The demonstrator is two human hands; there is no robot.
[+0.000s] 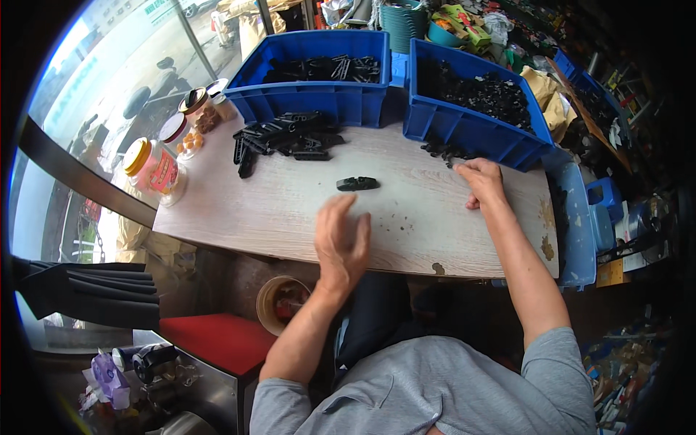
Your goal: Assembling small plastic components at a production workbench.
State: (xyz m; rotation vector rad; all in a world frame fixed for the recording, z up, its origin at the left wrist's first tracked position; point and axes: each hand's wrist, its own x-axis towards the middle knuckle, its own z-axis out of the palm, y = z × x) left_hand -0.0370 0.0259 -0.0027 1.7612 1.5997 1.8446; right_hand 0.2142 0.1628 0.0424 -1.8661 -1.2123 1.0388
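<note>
A single black oblong plastic part (357, 183) lies on the table (290, 217). Just on the near side of it is my left hand (341, 239), fingers apart and slightly bent, holding nothing. At the right, my right hand (482, 183) has its fingers curled and its fingertips at a small heap of little black pieces (444, 151). Whatever those fingers pinch is too small or hidden to make out. A pile of long black plastic parts (290, 135) lies at the back left of the tabletop.
Behind the piles stand a blue bin (308, 101) of long black parts and another blue bin (471, 138) of small black pieces. Lidded jars (161, 174) line the left edge. A bucket (270, 308) and a red-topped cabinet (217, 337) are below the near edge.
</note>
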